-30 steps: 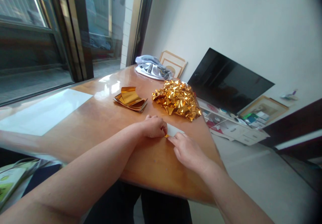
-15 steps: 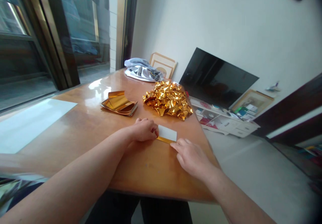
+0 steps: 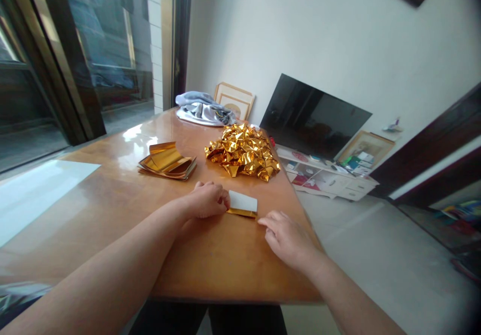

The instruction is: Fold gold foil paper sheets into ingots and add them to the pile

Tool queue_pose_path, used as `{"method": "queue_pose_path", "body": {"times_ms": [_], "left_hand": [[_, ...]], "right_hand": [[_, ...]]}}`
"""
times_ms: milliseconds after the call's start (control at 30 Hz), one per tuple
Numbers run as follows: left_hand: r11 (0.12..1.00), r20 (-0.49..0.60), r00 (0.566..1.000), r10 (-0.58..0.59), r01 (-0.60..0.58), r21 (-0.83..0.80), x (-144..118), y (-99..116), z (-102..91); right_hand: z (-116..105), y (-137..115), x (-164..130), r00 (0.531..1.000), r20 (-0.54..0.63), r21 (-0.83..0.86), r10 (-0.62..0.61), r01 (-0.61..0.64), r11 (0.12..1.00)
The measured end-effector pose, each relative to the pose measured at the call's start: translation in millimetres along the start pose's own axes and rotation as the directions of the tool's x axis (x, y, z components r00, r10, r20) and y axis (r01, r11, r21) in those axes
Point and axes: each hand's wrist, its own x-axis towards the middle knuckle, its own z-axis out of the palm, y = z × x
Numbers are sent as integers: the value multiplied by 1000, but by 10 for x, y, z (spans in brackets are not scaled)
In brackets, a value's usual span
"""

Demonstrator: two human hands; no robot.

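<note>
Foil sheet [image 3: 242,204] between hands, left hand [image 3: 206,200] fisted on its edge, right hand [image 3: 287,234] open, just beside

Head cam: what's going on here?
A person sits at a wooden table folding gold foil paper. The left hand pins a folded sheet, white side up, while the right hand rests flat just beside it. A pile of crumpled gold pieces and a stack of flat sheets lie beyond.

gold foil heap [image 3: 243,152], white-and-gold paper [image 3: 242,204]
</note>
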Motion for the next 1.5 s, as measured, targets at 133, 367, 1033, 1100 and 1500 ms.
{"method": "queue_pose_path", "body": {"times_ms": [133,367,1033,1100,1500], "left_hand": [[1000,-6,1000,16,-16,7,18,-20,21],[998,-5,998,55,-55,42,17,3,10],[989,-120,992,35,-52,-141,53,-10,49],[972,-206,979,3,-51,-229,75,-16,48],[628,-101,995,-3,-76,-775,52,153,115]], "right_hand": [[13,75,66,995,-80,137,62,-51,989],[154,31,322,970,-227,268,89,-26,963],[139,-93,495,967,27,732,251,-191,654],[116,-126,480,952,25,821,305,-194,537],[226,-523,487,856,191,979,480,-130,-159]]}}
